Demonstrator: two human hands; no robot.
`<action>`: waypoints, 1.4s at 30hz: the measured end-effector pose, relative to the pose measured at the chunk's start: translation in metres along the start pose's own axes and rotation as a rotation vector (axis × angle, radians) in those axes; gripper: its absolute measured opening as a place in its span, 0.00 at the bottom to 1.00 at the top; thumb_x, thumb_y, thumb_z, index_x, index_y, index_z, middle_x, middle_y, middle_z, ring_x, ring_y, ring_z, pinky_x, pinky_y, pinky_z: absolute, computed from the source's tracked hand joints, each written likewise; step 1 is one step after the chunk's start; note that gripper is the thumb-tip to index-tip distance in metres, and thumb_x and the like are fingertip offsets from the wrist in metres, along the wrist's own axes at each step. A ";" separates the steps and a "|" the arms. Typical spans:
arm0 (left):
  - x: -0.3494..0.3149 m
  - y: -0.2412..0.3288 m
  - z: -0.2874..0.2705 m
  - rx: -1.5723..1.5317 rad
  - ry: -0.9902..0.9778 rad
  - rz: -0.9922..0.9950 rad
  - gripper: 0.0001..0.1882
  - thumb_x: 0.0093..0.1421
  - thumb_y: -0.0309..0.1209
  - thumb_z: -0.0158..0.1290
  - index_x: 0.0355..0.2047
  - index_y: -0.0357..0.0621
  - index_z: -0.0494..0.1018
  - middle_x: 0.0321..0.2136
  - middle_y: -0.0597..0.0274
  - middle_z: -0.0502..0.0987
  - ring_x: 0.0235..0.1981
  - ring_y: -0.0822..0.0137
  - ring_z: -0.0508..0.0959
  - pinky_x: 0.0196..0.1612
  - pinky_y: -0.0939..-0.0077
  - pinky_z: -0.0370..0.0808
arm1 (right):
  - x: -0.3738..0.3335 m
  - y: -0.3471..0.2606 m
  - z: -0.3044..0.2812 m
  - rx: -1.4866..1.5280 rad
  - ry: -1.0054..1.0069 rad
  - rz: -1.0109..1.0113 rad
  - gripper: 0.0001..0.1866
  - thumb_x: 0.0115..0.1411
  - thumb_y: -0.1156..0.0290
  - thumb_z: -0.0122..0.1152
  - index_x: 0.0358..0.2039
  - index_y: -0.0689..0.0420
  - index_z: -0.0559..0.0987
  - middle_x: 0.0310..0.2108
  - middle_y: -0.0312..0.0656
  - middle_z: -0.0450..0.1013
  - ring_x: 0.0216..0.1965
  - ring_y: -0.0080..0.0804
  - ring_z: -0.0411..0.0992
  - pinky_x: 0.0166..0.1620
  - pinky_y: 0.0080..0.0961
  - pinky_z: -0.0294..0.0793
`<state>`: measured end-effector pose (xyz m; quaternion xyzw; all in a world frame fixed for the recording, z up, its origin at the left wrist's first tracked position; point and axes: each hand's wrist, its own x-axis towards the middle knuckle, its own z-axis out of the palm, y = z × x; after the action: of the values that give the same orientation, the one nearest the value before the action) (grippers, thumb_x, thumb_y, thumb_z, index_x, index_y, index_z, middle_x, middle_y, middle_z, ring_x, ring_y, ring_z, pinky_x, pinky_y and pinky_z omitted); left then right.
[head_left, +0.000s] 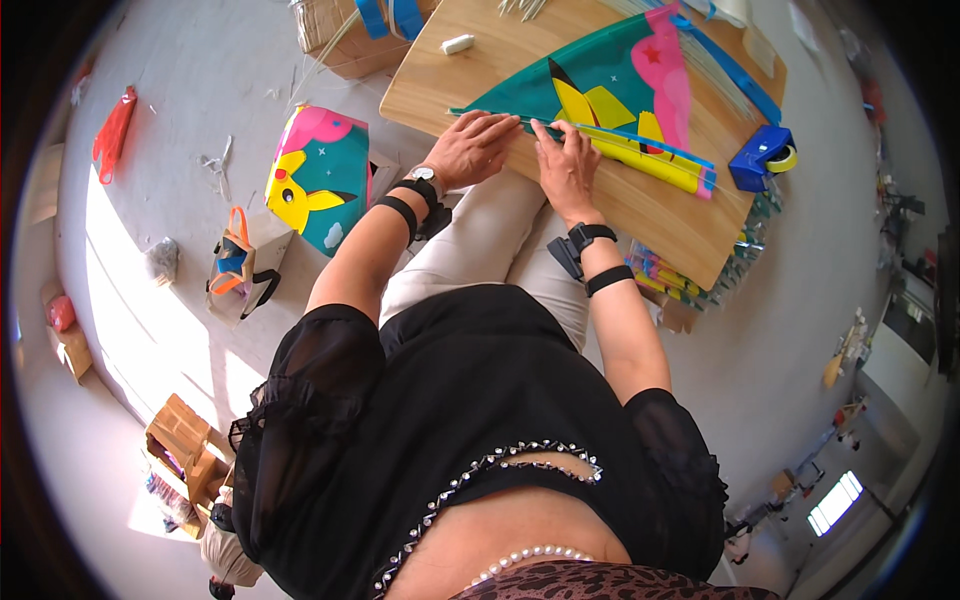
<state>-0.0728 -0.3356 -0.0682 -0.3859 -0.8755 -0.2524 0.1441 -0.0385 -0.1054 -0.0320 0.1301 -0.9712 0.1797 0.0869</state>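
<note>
Head view: work looks partway

Our printed sheet (612,72) lies on the desk (430,76), near edge seemingly turned over; securing it perhaps remains. Our left hand (470,152), fingers extended, and right hand (567,172), fingers bent, touch that edge; we cannot tell whether either grips.

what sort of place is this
Probably a small workshop: a colourful sheet lies on a wooden table beside a blue tape dispenser, with a cardboard box nearby.
</note>
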 end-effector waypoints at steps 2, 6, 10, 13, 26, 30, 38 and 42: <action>0.000 0.001 0.000 -0.013 0.003 -0.010 0.30 0.62 0.32 0.60 0.66 0.50 0.75 0.67 0.63 0.73 0.64 0.62 0.75 0.69 0.57 0.70 | -0.004 0.005 -0.004 -0.097 0.029 -0.061 0.22 0.69 0.65 0.63 0.63 0.36 0.82 0.58 0.40 0.70 0.60 0.43 0.67 0.59 0.50 0.63; 0.001 0.002 -0.004 -0.012 0.007 0.002 0.30 0.63 0.32 0.60 0.66 0.50 0.75 0.67 0.63 0.73 0.64 0.62 0.75 0.69 0.57 0.70 | -0.008 0.020 -0.010 -0.216 0.052 -0.103 0.23 0.70 0.66 0.61 0.64 0.35 0.81 0.59 0.39 0.70 0.60 0.42 0.66 0.59 0.51 0.63; 0.000 0.003 -0.006 0.012 0.012 0.005 0.28 0.62 0.32 0.60 0.64 0.49 0.76 0.65 0.63 0.74 0.63 0.62 0.75 0.68 0.58 0.70 | -0.017 0.013 -0.012 -0.261 0.050 -0.047 0.23 0.70 0.61 0.61 0.66 0.36 0.79 0.63 0.40 0.68 0.65 0.44 0.63 0.63 0.56 0.59; 0.000 0.004 -0.007 -0.001 0.003 0.013 0.28 0.62 0.32 0.60 0.64 0.48 0.76 0.65 0.62 0.74 0.64 0.61 0.75 0.69 0.58 0.70 | -0.017 0.000 -0.005 -0.281 0.025 -0.027 0.25 0.70 0.57 0.61 0.67 0.37 0.77 0.70 0.41 0.64 0.70 0.43 0.60 0.68 0.60 0.55; 0.011 0.012 -0.014 0.013 -0.015 0.032 0.26 0.63 0.30 0.60 0.63 0.44 0.77 0.64 0.60 0.76 0.64 0.58 0.75 0.69 0.57 0.70 | -0.028 0.038 -0.013 -0.228 -0.011 -0.015 0.28 0.74 0.51 0.55 0.74 0.32 0.71 0.79 0.39 0.57 0.80 0.40 0.49 0.77 0.66 0.39; 0.013 0.014 -0.020 0.003 -0.067 0.028 0.27 0.64 0.30 0.59 0.64 0.44 0.76 0.64 0.58 0.75 0.65 0.57 0.74 0.69 0.54 0.68 | -0.034 0.064 -0.023 -0.191 -0.072 -0.008 0.30 0.75 0.49 0.52 0.76 0.30 0.66 0.81 0.39 0.53 0.81 0.40 0.47 0.78 0.65 0.37; 0.054 0.043 -0.010 0.132 -0.098 0.087 0.21 0.61 0.30 0.58 0.55 0.43 0.78 0.53 0.57 0.77 0.59 0.55 0.75 0.66 0.52 0.68 | -0.039 0.067 -0.022 -0.208 -0.127 -0.004 0.31 0.76 0.47 0.48 0.78 0.28 0.61 0.83 0.35 0.47 0.83 0.38 0.42 0.79 0.64 0.36; 0.080 0.052 0.009 0.141 -0.199 0.197 0.14 0.59 0.29 0.57 0.46 0.43 0.77 0.42 0.59 0.76 0.49 0.56 0.76 0.55 0.58 0.73 | -0.036 0.065 -0.019 -0.211 -0.141 -0.003 0.32 0.75 0.47 0.52 0.77 0.28 0.63 0.81 0.38 0.50 0.82 0.38 0.43 0.79 0.64 0.35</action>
<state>-0.0870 -0.2520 -0.0227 -0.4822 -0.8588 -0.1355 0.1076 -0.0198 -0.0320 -0.0431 0.1339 -0.9882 0.0669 0.0320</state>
